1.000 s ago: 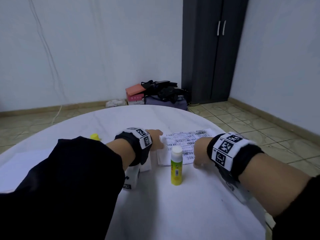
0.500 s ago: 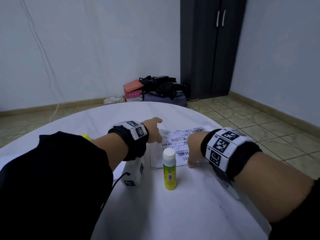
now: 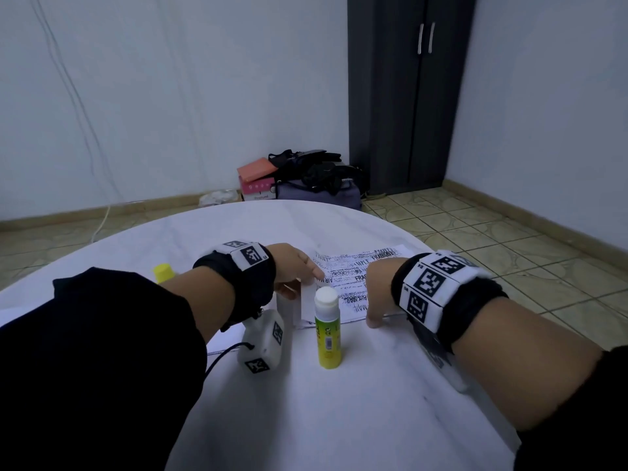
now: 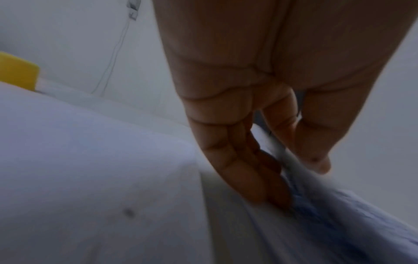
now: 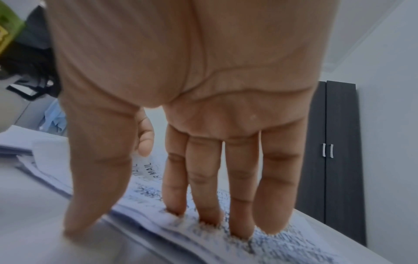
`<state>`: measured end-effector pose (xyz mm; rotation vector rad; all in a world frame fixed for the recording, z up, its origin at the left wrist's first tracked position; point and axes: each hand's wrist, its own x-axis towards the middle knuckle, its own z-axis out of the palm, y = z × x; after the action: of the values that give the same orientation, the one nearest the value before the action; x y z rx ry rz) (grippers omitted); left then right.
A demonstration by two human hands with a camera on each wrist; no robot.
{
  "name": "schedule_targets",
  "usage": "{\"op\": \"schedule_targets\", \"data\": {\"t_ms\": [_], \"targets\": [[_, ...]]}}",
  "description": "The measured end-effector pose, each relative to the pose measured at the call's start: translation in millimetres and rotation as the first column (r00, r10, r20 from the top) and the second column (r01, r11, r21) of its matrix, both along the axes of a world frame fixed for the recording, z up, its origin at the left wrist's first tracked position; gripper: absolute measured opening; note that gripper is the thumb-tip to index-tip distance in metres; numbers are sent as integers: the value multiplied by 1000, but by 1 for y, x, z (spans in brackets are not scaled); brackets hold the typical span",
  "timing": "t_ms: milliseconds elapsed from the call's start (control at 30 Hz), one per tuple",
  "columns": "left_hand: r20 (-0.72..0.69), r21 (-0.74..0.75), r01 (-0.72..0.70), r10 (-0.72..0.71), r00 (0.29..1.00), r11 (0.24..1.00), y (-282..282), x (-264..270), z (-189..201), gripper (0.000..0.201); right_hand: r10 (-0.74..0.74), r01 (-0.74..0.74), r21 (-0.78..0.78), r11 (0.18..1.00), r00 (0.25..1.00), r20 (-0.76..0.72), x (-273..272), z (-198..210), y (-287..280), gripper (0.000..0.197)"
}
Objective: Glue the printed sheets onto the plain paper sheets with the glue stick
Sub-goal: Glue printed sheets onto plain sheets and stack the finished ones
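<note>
One uncapped green-and-yellow glue stick [image 3: 327,329] stands on the round white worktop [image 3: 356,402]. One yellow plastic cap [image 3: 163,272] lies apart. One stack of black-printed white paper sheets [image 3: 360,266]; the sheet count is unclear. Two hands.

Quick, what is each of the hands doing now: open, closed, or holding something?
Left hand: pinching the edge of the printed sheet.
Right hand: open, fingers pressing flat on that sheet.

White round cloth-covered table [image 3: 339,419]; white paper sheet printed with black lettering [image 3: 353,266]; green-and-yellow plastic glue stick [image 3: 328,329], white tip; yellow cap [image 3: 163,271]; black-and-white square-patterned wristbands [image 3: 431,285].
</note>
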<state>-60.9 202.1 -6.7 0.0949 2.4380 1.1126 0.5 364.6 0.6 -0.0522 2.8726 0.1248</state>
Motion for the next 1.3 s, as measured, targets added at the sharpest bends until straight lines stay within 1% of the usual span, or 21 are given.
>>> {"op": "schedule_targets", "data": {"t_ms": [133,233,300,400,467,500,567,600,633,700,833,900,933,1000,1067,1100,1167,1233,1267,1300], "targets": [[107,80,24,-33,994,997,0,10,-3,25,1,-1,10,1000,1000,-11,1,1,0,33],[154,171,-36,9,988,985,-1,12,-5,24,-8,7,11,1000,999,52,2,5,-4,34],[191,230,-87,43,981,969,-3,10,-5,25,-7,5,31,1000,999,51,6,7,-7,40],[221,262,-126,67,973,957,-4,5,-6,28,71,-72,-19,997,997,-19,20,16,-9,46],[230,272,-133,70,971,953,-5,3,-8,26,107,-108,-50,993,994,-23,23,18,-14,47],[236,282,-136,69,969,950,-6,3,-8,25,97,-98,-28,995,995,-5,21,18,-17,46],[250,313,-143,64,966,939,-7,4,-7,24,68,-71,56,996,996,56,14,15,-22,51],[259,333,-148,61,964,931,-7,5,-7,23,58,-64,77,995,995,84,10,14,-24,49],[269,348,-153,57,961,925,-7,4,-7,22,54,-63,80,995,993,105,7,12,-24,45],[291,355,-158,52,955,921,-7,2,-7,18,52,-63,79,995,990,128,6,14,-26,45],[314,348,-125,10,949,929,-9,-2,-9,11,80,-89,158,983,995,60,6,8,-27,40],[325,384,-131,-1,946,914,-10,-4,-11,15,117,-112,240,964,993,-5,4,1,-20,36],[328,391,-127,-9,945,911,-11,-5,-13,17,119,-106,282,954,992,-30,3,-2,-16,38],[315,382,-117,-10,949,917,-12,-7,-16,19,83,-69,327,943,996,-28,-5,-9,-4,36],[301,374,-113,-5,953,921,-13,-10,-18,18,0,-3,344,939,1000,9,-10,-10,5,33],[296,377,-113,-4,955,919,-14,-10,-18,18,-48,44,344,938,999,3,-9,-9,10,30],[292,378,-97,-19,956,921,-14,-8,-18,18,-189,203,321,925,979,-74,-10,-6,20,25],[294,375,-77,-40,955,924,-14,-6,-17,14,-337,365,191,911,927,-163,-15,-1,32,31],[299,383,-82,-40,953,920,-14,-5,-17,11,-420,441,68,895,883,-208,-14,5,36,37],[301,387,-90,-33,953,917,-14,-5,-16,10,-510,506,-85,858,826,-239,-15,7,41,44]]}}
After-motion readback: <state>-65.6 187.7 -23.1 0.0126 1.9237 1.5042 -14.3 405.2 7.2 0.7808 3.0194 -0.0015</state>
